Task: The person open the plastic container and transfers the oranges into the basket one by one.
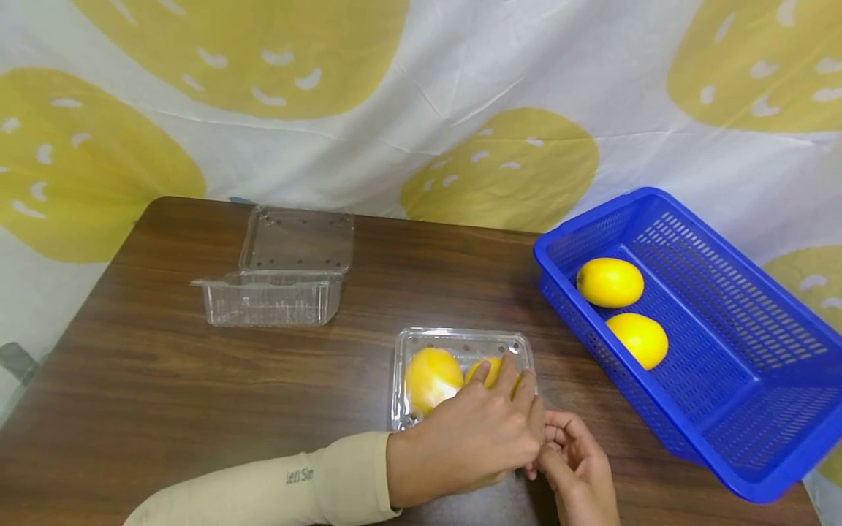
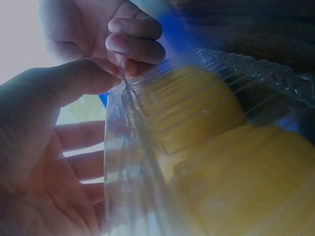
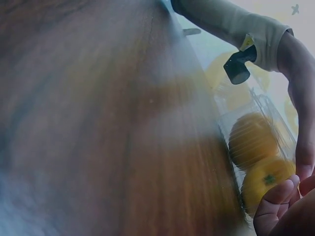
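Note:
Two yellow fruits, lemon-like [image 1: 433,376], lie under the lid of a clear plastic clamshell box [image 1: 460,335] on the table. Reaching across it, my left hand [image 1: 470,431] lays its spread fingers on the lid, and its thumb [image 2: 74,81] pinches the rim. At the near right corner my right hand [image 1: 579,467] has curled fingers [image 2: 135,46] at the same rim, close to the left thumb. Through the box wall, the right wrist view shows one fruit [image 3: 266,179] with a green stem end. Part of the right hand's contact is hidden behind the left hand.
A blue plastic basket [image 1: 697,431] holding two more yellow fruits [image 1: 610,283] stands at the right. Another clear clamshell box [image 1: 270,301] sits with its lid raised at the back left. Behind the brown table [image 1: 230,409] hangs a patterned cloth [image 1: 473,66].

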{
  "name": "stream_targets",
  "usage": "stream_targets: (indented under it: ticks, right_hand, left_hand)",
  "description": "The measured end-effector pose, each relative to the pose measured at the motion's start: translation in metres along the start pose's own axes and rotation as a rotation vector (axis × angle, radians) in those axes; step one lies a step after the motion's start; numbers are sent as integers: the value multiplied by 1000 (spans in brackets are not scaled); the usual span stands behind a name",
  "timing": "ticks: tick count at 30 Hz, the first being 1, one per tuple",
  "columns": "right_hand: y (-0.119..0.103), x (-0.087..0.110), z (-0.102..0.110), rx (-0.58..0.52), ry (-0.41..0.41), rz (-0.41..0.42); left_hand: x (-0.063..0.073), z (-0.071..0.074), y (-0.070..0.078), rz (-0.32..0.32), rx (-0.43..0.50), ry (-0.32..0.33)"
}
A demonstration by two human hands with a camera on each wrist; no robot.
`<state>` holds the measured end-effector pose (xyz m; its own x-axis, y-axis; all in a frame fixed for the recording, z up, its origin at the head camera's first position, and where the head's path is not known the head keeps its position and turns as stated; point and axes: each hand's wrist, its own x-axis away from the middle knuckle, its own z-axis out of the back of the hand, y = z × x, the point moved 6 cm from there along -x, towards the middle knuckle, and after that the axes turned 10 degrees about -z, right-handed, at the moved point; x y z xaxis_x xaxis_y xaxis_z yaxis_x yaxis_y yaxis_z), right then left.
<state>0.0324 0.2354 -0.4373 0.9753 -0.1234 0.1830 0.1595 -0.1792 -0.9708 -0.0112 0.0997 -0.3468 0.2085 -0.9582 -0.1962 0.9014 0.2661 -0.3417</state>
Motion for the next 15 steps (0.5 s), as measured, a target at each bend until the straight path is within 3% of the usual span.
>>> stream_targets:
  ticks: [9,15]
  right_hand:
    - [-2,-1,-1,-15,-35,34]
    - [-2,0,-1,-20,-47,41]
  left_hand:
    - [-1,-1,2,-23,-13,-10]
    - [-2,2,-1,-20,2,37]
